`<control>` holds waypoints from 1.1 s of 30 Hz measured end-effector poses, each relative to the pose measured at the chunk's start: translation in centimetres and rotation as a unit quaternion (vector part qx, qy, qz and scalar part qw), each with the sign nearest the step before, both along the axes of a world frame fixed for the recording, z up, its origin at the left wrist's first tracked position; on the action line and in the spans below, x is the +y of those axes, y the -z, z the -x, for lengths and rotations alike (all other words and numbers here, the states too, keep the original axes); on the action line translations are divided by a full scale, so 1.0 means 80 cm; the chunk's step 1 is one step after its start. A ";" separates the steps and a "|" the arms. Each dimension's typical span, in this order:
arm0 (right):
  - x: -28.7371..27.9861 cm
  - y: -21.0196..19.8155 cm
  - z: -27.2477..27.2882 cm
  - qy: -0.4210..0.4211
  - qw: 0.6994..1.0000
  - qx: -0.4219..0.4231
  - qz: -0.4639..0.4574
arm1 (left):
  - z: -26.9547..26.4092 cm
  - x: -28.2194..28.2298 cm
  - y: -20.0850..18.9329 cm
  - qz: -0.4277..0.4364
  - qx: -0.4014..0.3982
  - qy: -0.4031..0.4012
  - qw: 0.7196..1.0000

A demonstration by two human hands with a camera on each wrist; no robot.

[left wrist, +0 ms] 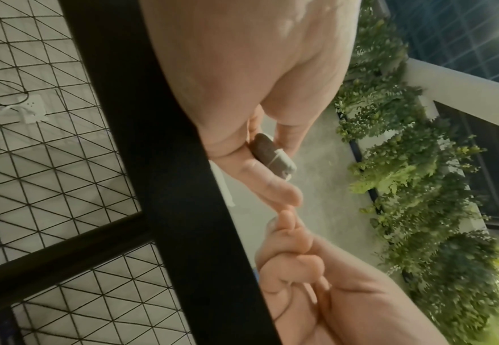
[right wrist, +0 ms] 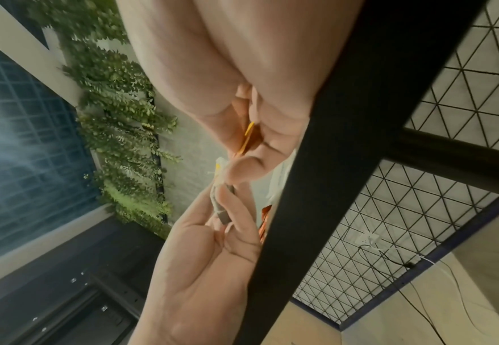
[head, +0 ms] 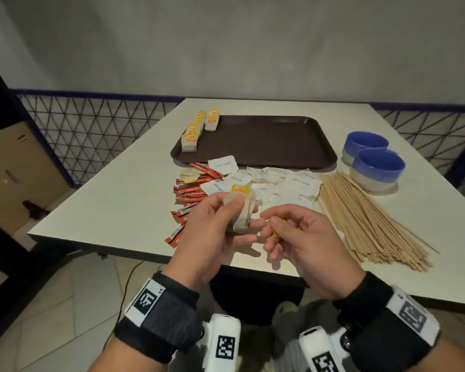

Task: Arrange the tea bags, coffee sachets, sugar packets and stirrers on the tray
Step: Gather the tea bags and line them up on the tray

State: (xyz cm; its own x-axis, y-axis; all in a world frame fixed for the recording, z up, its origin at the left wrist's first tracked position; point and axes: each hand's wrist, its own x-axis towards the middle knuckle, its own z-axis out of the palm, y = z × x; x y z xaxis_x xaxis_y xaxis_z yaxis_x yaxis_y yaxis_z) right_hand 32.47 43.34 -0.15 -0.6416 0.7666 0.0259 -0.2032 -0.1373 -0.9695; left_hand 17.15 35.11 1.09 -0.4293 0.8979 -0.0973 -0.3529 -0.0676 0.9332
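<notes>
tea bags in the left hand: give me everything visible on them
A small stack of tea bags, off-white paper pouches with dark contents showing through in the left wrist view, one yellow-and-red tag on top. The left hand grips the stack upright above the table's near edge, off the tray. The right hand pinches a yellow tag beside the stack; any string between them is too thin to confirm.

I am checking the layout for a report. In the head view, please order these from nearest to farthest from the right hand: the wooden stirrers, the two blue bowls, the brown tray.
1. Wooden stirrers, on the table just right of the right hand.
2. Blue bowls, farther back on the right.
3. Brown tray, at the table's far middle; bowls and tray are nearly too close to call.
</notes>
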 end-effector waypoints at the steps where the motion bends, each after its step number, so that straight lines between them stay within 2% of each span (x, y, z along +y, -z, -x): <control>1: 0.000 0.000 0.000 0.004 1.000 -0.005 0.001 | 0.000 0.000 0.000 -0.003 -0.001 -0.002 1.000; 5: 0.003 -0.002 -0.001 0.013 1.000 -0.009 0.025 | 0.001 0.001 0.003 -0.006 0.011 0.010 1.000; 15: 0.002 -0.002 -0.001 0.005 1.000 0.005 0.021 | -0.004 0.003 0.004 0.030 0.168 0.052 0.984; 21: 0.003 0.004 -0.002 0.017 1.000 -0.002 0.005 | -0.001 0.003 0.007 0.036 0.204 0.063 0.976; 23: 0.003 0.004 -0.003 0.018 1.000 -0.002 0.003 | 0.000 0.003 0.006 0.034 0.180 0.069 0.981; 26: 0.003 0.004 -0.003 0.020 1.000 -0.007 -0.003 | -0.001 0.003 0.001 0.030 0.070 0.062 0.995; 28: 0.003 0.005 -0.003 0.023 1.000 -0.006 -0.003 | 0.001 0.003 -0.002 0.028 0.028 0.049 0.998; 33: 0.002 0.004 -0.003 0.039 0.999 0.008 0.001 | 0.005 0.003 -0.001 0.031 0.024 0.072 0.997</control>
State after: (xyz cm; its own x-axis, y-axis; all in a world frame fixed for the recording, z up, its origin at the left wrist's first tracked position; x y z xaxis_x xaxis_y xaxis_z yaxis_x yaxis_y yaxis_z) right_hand 32.73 43.49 -0.51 -0.5799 0.8140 0.0342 -0.2287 -0.1224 -0.9658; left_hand 16.71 35.32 1.15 -0.3014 0.9437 -0.1364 -0.3101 0.0383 0.9499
